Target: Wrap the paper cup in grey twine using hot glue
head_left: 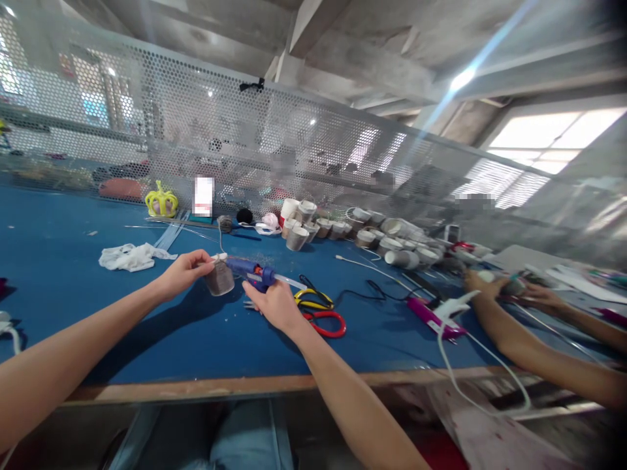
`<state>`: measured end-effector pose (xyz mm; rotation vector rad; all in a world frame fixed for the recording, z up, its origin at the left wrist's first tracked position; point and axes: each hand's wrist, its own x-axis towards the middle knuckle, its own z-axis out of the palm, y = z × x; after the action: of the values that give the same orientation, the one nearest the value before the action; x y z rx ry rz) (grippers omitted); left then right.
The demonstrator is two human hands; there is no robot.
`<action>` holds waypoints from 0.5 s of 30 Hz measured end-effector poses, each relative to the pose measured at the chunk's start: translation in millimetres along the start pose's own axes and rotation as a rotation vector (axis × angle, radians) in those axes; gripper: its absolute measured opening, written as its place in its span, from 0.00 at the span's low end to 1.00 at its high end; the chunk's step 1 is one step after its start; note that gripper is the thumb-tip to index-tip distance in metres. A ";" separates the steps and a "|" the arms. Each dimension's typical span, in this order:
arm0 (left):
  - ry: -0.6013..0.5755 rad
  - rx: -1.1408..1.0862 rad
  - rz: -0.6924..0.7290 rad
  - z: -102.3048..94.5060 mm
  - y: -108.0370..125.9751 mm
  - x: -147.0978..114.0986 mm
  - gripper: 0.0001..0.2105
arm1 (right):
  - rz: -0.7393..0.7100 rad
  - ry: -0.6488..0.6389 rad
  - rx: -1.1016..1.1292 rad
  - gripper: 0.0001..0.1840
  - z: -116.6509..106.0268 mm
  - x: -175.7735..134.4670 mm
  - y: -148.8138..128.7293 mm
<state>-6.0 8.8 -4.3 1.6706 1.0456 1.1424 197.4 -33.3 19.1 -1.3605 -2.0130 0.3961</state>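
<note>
Cup (220,282), grey-brown and small, is just left of centre in the frame, over the blue table (147,346), with the fingers of the left hand (190,267) clamped on its upper edge. The right hand (275,303), near the centre, has its fingers curled around the handle of a blue glue gun (262,277), a pale glue stick (292,281) jutting from its back. The gun's tip comes up to the cup's whitish top; whether it touches is too small to tell. A thin cord (221,240) rises from that same spot toward a grey ball of yarn (225,224) behind. The work on this cup looks barely begun: the cord seems to meet it only at the top, and the side wall shows none that can be made out. More cups (296,237) stand and lie from the middle to the right of the frame, too blurred to tell how finished they are. Red-handled scissors (329,324) lie right of centre, unused, and a co-worker's hand (482,285) is at far right.
</note>
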 end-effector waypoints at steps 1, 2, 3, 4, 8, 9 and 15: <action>0.002 0.000 0.000 -0.1 0.1 0.0 0.10 | 0.001 -0.006 -0.004 0.13 0.1 -0.1 0.0; 0.002 -0.002 -0.002 -0.1 0.4 -0.1 0.10 | -0.001 -0.007 -0.010 0.13 0.1 -0.2 0.0; 0.001 -0.006 -0.003 -0.1 0.8 -0.3 0.10 | -0.007 -0.003 -0.018 0.13 0.1 -0.3 0.1; -0.001 -0.009 -0.003 0.0 1.3 -0.6 0.10 | -0.012 0.004 -0.024 0.13 0.1 -0.3 0.2; 0.002 -0.009 -0.009 0.6 3.2 -1.5 0.11 | 0.005 0.012 -0.042 0.13 0.9 -0.5 0.7; 0.006 -0.006 -0.011 0.6 3.4 -1.5 0.11 | 0.007 0.011 -0.048 0.13 1.5 -0.6 0.7; 0.003 -0.022 -0.005 -0.2 0.2 0.3 0.10 | -0.050 0.050 -0.079 0.12 4.8 -0.4 1.5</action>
<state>-6.2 9.0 -4.0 1.6488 1.0349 1.1492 195.3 -32.5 14.6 -1.3510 -2.0364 0.2597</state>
